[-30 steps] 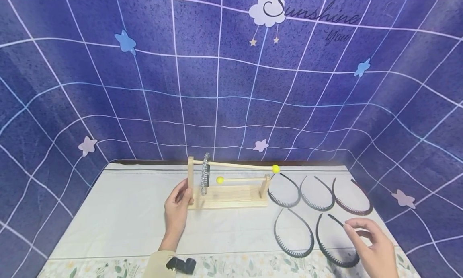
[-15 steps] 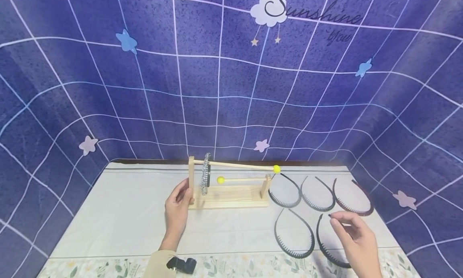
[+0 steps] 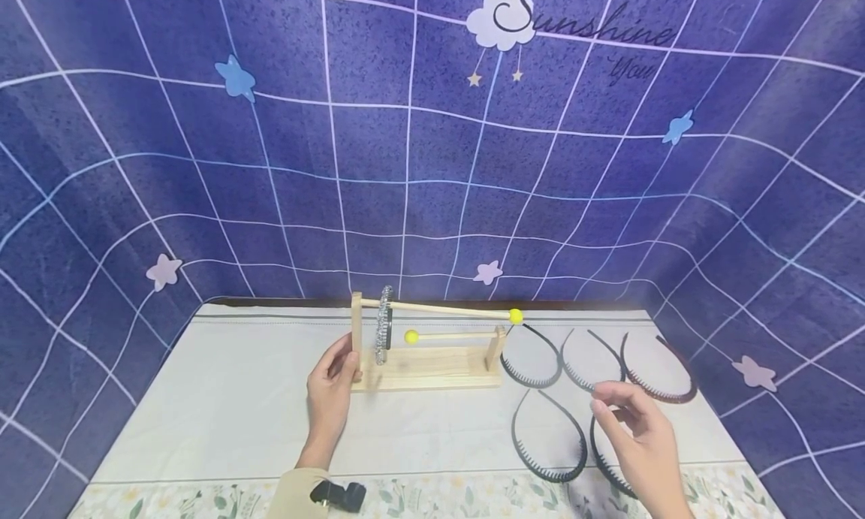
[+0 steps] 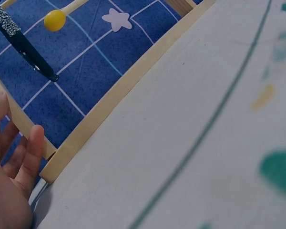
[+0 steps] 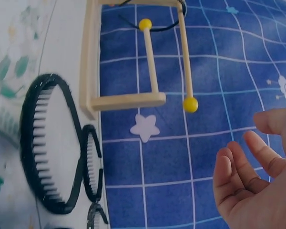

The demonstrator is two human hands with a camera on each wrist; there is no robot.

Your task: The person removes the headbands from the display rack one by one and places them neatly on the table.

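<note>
Our right hand has moved left and in, now hovering over the near-right black headband on the table; fingers loosely spread, holding nothing. Our left hand hasn't moved: straight fingers rest against the left post of the wooden rack, gripping nothing. One sparkly headband hangs on the rack's top rod.

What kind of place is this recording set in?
Probably a staged tabletop recording corner: a purple grid backdrop with stars and a cloud wraps a cloth-covered table, with a wooden rack and headbands laid out.
</note>
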